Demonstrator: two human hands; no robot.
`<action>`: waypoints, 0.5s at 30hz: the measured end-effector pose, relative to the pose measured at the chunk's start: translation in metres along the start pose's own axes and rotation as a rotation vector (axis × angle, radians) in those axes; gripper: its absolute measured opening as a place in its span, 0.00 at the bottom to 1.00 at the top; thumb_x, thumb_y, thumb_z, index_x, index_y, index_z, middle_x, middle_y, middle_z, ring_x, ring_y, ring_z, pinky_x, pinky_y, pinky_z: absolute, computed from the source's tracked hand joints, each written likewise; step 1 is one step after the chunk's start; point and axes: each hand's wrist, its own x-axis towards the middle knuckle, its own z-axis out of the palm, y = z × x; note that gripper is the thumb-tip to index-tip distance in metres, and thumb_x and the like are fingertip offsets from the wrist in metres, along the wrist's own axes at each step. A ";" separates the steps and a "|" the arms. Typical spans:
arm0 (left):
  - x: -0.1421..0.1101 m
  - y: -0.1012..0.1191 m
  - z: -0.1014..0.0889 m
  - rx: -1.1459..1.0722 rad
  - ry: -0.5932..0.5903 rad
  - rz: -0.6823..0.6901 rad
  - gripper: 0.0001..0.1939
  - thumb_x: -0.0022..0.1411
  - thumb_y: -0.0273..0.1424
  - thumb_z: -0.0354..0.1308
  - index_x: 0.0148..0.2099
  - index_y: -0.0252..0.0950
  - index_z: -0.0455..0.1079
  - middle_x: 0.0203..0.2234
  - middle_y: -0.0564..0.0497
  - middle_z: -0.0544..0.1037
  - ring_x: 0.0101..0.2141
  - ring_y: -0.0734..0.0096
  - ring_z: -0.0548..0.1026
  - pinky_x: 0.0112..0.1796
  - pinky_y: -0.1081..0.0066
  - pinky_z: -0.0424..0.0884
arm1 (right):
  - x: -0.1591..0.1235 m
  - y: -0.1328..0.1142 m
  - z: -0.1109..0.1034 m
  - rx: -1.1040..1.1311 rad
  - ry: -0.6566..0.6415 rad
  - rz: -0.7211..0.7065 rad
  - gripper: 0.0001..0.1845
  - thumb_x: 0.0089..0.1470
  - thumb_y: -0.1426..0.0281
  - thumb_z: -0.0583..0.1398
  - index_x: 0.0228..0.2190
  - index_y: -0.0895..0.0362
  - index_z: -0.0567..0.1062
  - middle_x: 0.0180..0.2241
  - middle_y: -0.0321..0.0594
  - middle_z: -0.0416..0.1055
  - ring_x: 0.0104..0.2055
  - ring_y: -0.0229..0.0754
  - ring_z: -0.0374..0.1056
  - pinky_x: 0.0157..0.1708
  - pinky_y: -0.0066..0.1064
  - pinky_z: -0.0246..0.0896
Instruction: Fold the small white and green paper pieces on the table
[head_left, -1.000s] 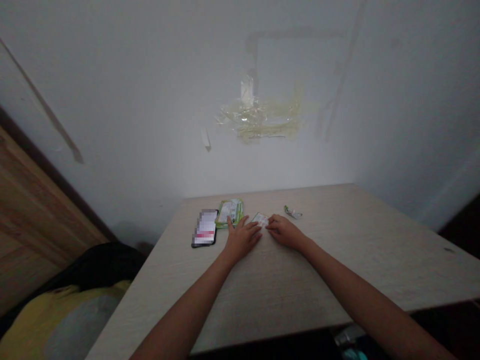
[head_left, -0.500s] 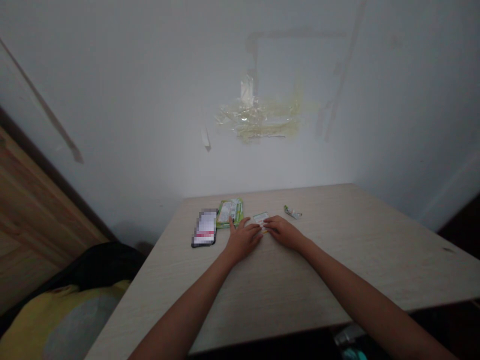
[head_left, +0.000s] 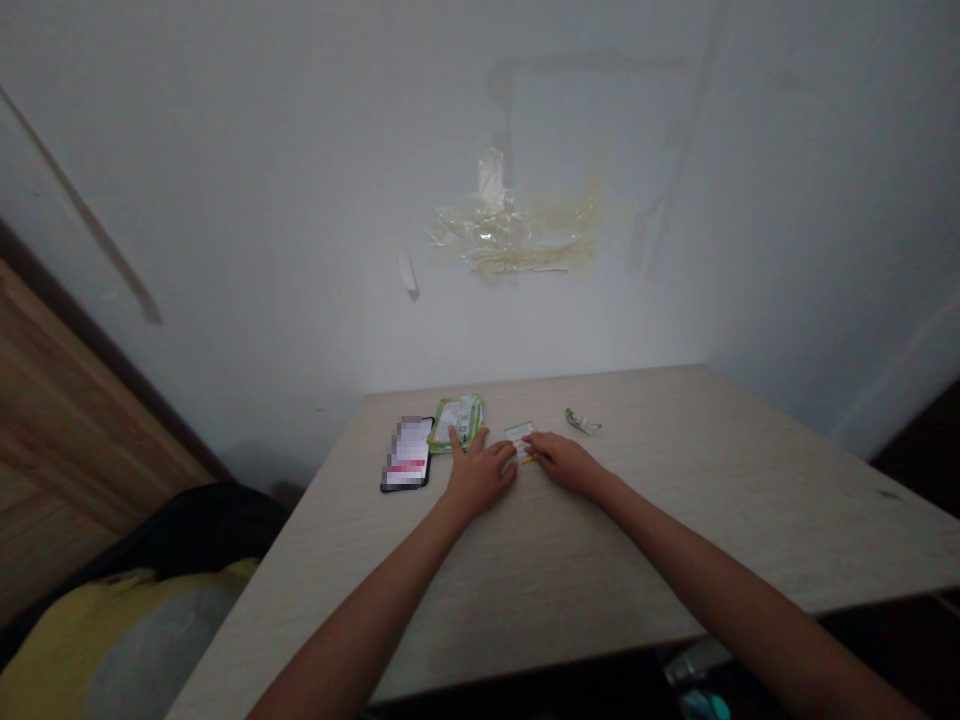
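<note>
On the table lies a small flat rectangular packet (head_left: 520, 431), whitish with green and yellow edges; its lower part is covered by fingers. My left hand (head_left: 480, 478) rests with thumb and forefinger spread. Its other fingertips reach the small packet's left side, while the thumb and forefinger lie at the near part of a larger green-and-white plastic pack (head_left: 459, 412). From the right, the fingers of my right hand (head_left: 564, 463) are drawn together and bent on the small packet's right edge. Whether the thumb is beneath it I cannot make out.
A phone (head_left: 409, 455) with a lit, blurred screen lies left of the green pack. A crumpled green-and-silver wrapper (head_left: 583, 421) sits to the right. The pale wooden table (head_left: 675, 440) meets a wall (head_left: 300, 200) bearing old tape (head_left: 525, 240). A yellow-and-grey cushion-like thing (head_left: 120, 640) is lower left.
My left hand has shifted slightly left, away from my right hand, showing more of the small packet between them. The right hand stays at its edge. The view has moved slightly.
</note>
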 end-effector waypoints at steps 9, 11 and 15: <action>0.009 -0.008 0.001 0.024 -0.022 -0.041 0.18 0.66 0.39 0.47 0.57 0.50 0.66 0.53 0.53 0.76 0.60 0.47 0.61 0.56 0.27 0.22 | 0.000 0.003 0.003 0.014 0.011 -0.004 0.18 0.63 0.70 0.53 0.52 0.58 0.73 0.54 0.49 0.71 0.58 0.45 0.66 0.59 0.41 0.58; 0.011 -0.009 0.001 0.029 -0.016 -0.042 0.19 0.66 0.40 0.47 0.56 0.49 0.66 0.53 0.52 0.76 0.60 0.46 0.62 0.56 0.27 0.22 | 0.000 0.004 0.004 0.012 0.009 -0.007 0.18 0.63 0.70 0.53 0.52 0.58 0.73 0.54 0.49 0.72 0.58 0.46 0.66 0.59 0.41 0.58; 0.016 -0.012 0.003 0.046 -0.002 -0.031 0.18 0.65 0.40 0.48 0.55 0.47 0.67 0.53 0.52 0.76 0.59 0.46 0.62 0.57 0.29 0.22 | 0.000 0.005 0.005 0.021 0.010 -0.013 0.18 0.64 0.69 0.52 0.52 0.59 0.73 0.54 0.50 0.72 0.57 0.46 0.66 0.59 0.41 0.58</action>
